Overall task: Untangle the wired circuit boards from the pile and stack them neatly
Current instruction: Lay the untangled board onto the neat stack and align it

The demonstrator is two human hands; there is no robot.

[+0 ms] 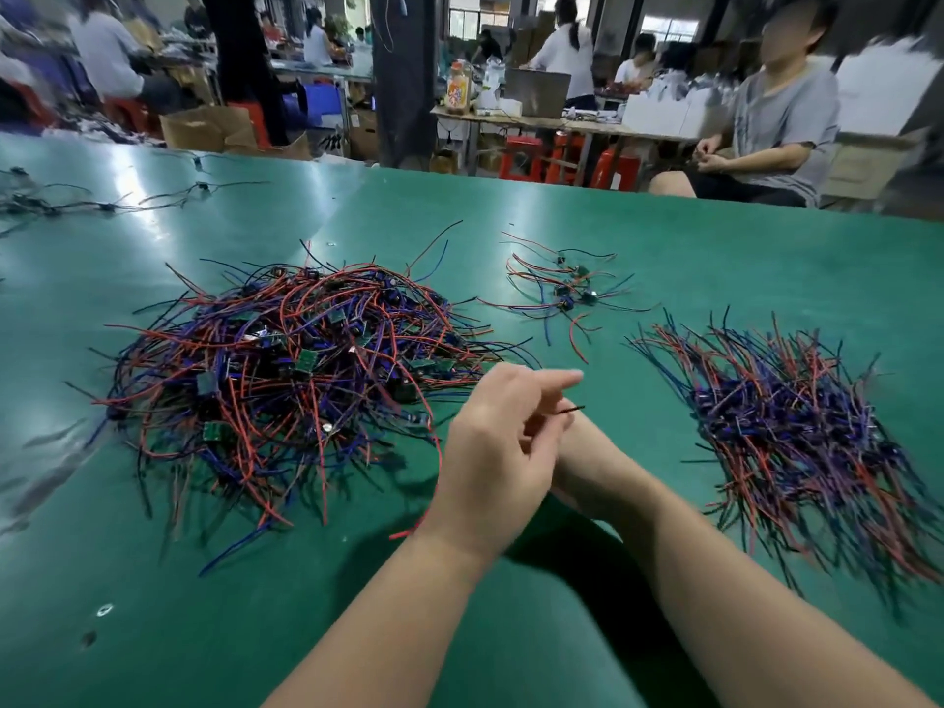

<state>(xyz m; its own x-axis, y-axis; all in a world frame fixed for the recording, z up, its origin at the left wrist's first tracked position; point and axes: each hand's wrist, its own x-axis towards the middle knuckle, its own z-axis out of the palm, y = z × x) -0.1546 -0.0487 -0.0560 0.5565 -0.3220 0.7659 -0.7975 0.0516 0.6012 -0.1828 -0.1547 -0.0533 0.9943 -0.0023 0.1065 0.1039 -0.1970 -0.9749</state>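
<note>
While I pull a wire [572,410] free right of the pile [286,375], left hand [500,442] fingers pinch it; right hand's hidden, cannot tell.

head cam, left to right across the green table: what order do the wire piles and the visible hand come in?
loose black-wired parts → big tangled pile → left hand → sorted stack. Small cluster skipped: it overlaps the hand sideways.
</note>
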